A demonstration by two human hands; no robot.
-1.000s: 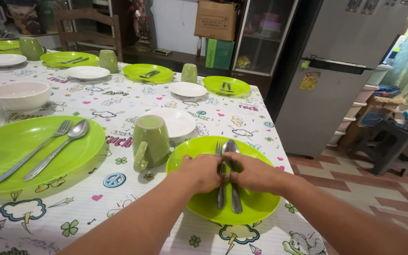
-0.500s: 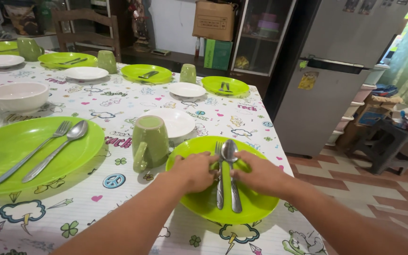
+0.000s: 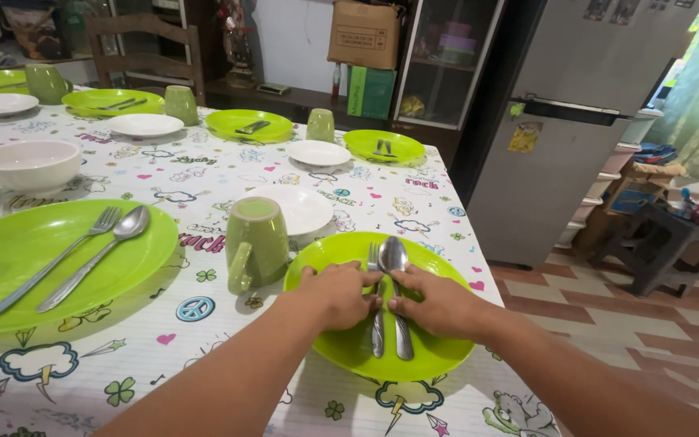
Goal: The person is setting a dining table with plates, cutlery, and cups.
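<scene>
- An upturned green ceramic mug [image 3: 256, 241] and a small white saucer [image 3: 297, 209] stand just beside the round lime-green plastic plate [image 3: 438, 352] on the patterned surface [image 3: 204, 182].
- A steel fork [image 3: 375, 320] and steel spoon [image 3: 396, 279] lie side by side, lengthwise on the plate.
- Left hand [image 3: 335, 293] and right hand [image 3: 440, 303]: fingers flat, pressing the handles, gripping nothing.

i note polished metal on the spoon [image 3: 396, 279] and fork [image 3: 375, 303], glossy green plastic on the plate [image 3: 438, 356], and a smooth printed tablecloth [image 3: 204, 186], slightly shiny.
</scene>
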